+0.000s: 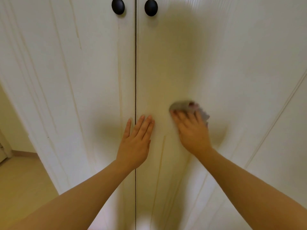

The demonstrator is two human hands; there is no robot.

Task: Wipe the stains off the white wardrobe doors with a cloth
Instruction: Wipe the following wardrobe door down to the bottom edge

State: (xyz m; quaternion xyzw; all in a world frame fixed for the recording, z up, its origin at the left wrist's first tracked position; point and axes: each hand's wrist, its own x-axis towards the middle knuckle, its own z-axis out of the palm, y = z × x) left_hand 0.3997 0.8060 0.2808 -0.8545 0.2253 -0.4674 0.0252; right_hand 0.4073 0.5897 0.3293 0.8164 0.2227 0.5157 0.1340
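Note:
Two white wardrobe doors fill the view, the left door (pixel 74 80) and the right door (pixel 224 63), meeting at a dark vertical gap. My left hand (pixel 135 143) lies flat with straight fingers across the gap. My right hand (pixel 192 130) presses a grey cloth (pixel 182 106) against the right door, fingers spread over it; hand and cloth are blurred. Faint yellowish streaks run down the left door (pixel 77 35) and below my hands on the right door (pixel 162 155).
Two round black knobs (pixel 118 6) (pixel 151 7) sit at the top either side of the gap. A strip of pale floor (pixel 20 180) shows at the lower left beside the wardrobe.

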